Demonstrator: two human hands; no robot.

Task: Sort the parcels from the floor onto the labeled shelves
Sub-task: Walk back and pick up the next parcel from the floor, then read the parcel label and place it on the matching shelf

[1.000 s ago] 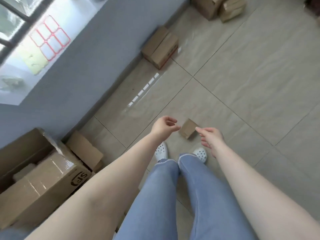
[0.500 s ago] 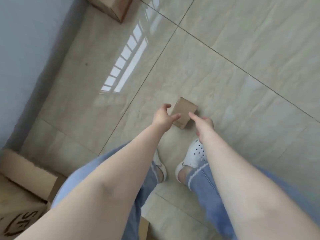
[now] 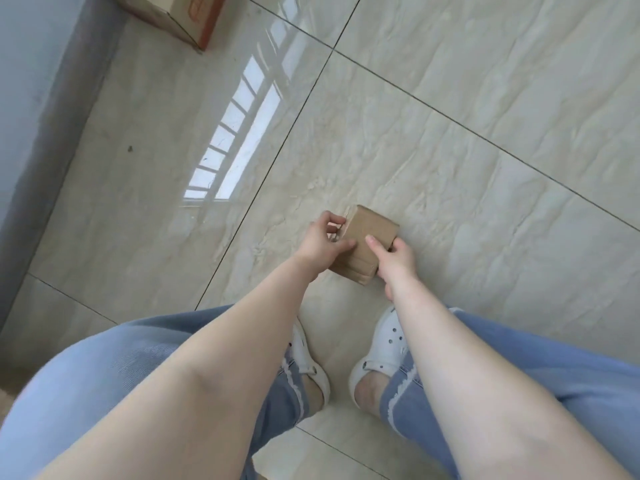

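Observation:
A small brown cardboard parcel (image 3: 370,233) lies on the beige tiled floor just ahead of my feet. My left hand (image 3: 322,242) clasps its left side, thumb and fingers curled against the edge. My right hand (image 3: 393,259) grips its right side, with the thumb laid across the top face and the fingers wrapped behind. The parcel's near lower part is partly hidden by both hands. I cannot tell whether it has left the floor. No shelf is in view.
A larger cardboard box (image 3: 183,19) with red print sits on the floor at the top left, next to the grey-blue wall (image 3: 31,98). My white clogs (image 3: 384,344) and blue jeans fill the bottom. Glossy tiles stretch to the right.
I have crouched lower and the view has closed in on the parcel. Both hands moved from hovering beside it to closing on its two sides.

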